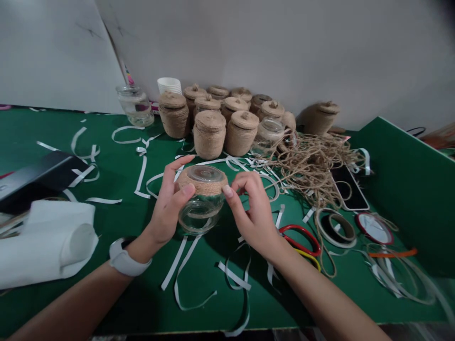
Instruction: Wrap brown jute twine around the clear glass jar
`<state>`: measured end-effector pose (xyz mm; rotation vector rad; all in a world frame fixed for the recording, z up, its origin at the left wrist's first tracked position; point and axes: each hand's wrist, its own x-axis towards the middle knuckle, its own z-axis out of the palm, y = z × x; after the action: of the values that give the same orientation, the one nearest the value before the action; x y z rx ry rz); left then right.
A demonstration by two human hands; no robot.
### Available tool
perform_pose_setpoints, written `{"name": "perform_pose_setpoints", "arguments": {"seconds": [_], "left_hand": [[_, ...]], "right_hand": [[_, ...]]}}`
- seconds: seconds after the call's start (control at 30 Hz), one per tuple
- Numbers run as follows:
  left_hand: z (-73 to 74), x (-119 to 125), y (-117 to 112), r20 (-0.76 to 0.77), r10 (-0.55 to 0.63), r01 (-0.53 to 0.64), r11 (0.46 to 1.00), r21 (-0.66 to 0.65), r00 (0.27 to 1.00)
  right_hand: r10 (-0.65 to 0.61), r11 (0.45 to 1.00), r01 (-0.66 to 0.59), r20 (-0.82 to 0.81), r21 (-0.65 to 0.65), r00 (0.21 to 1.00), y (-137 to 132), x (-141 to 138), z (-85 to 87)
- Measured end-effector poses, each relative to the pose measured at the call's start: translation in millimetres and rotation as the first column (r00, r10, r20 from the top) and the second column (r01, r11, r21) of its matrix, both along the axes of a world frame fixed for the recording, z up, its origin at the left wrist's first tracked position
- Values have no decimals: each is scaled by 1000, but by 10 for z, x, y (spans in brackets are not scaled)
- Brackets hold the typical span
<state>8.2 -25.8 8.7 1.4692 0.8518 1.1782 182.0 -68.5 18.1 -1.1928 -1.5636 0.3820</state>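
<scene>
A clear glass jar (199,215) is in front of me, its upper end wound with several rows of tan jute twine (209,188). Bare glass shows below the winding and in the round face on top. My left hand (170,199) grips the jar from the left, thumb pressed on the twine band and index finger stretched behind. At the jar's right side, my right hand (249,206) is closed, thumb and fingers pinching at the edge of the twine band. The strand between those fingertips is too small to see clearly.
Several twine-covered lidded jars (209,135) stand along the wall. A tangled twine heap (309,161) lies right, near a phone (350,189), red-handled scissors (302,237) and tape rolls (336,229). White strips (142,175) litter the green table; a white roll (53,246) lies left.
</scene>
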Motion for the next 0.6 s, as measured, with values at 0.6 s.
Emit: {"name": "perform_pose_setpoints", "arguments": {"seconds": [0.6], "left_hand": [[272, -48, -143, -527, 266, 233, 677, 698, 807]], "right_hand": [[-26, 992, 18, 60, 126, 998, -59, -37, 64]]}}
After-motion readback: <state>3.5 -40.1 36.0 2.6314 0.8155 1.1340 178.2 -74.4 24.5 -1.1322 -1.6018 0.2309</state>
